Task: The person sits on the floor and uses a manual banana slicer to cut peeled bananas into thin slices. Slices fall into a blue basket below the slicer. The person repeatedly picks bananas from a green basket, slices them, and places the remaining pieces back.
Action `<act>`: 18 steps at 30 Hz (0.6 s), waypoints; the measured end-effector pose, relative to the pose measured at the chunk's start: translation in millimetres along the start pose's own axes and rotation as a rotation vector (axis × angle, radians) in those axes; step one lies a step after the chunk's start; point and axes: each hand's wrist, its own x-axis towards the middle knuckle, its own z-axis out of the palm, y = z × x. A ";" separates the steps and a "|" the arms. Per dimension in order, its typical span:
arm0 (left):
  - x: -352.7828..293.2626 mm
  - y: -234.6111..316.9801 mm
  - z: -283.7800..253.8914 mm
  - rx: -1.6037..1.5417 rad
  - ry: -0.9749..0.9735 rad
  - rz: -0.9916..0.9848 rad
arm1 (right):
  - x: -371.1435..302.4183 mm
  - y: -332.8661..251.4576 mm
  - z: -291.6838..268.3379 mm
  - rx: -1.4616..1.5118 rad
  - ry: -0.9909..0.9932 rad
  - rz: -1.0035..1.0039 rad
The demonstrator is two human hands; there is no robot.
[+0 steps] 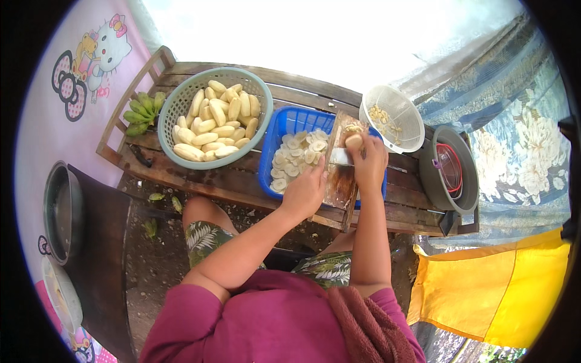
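Head cam: L hand (pixel 307 190) curled, gripping slicer board (pixel 341 183); R hand (pixel 371 161) half-closed, holding 1 peeled banana pc (pixel 353 141).

This looks like a simple food-making spot at a home. The ground (pixel 142 302) at lower left is bare dirt. Cloths hang like walls: a pink sheet (pixel 51 142) with a cartoon cat at upper left, and a blue flowery curtain (pixel 514 148) at right. A wooden bench (pixel 402 196) across the middle holds peeled bananas (pixel 219 113).
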 end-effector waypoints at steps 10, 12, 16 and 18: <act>1.0 -1.7 3.5 -0.024 0.028 0.025 | -32.0 -6.0 -16.3 -0.051 -0.049 -0.035; 0.6 0.1 2.2 -0.023 0.038 0.012 | 7.2 5.9 0.9 -0.036 -0.005 -0.010; 0.0 2.8 -1.8 -0.007 0.058 0.040 | -4.3 -1.1 -5.4 -0.056 -0.024 0.026; 0.1 2.7 -1.7 -0.012 0.045 0.019 | -42.2 -13.5 -23.2 -0.097 -0.041 0.001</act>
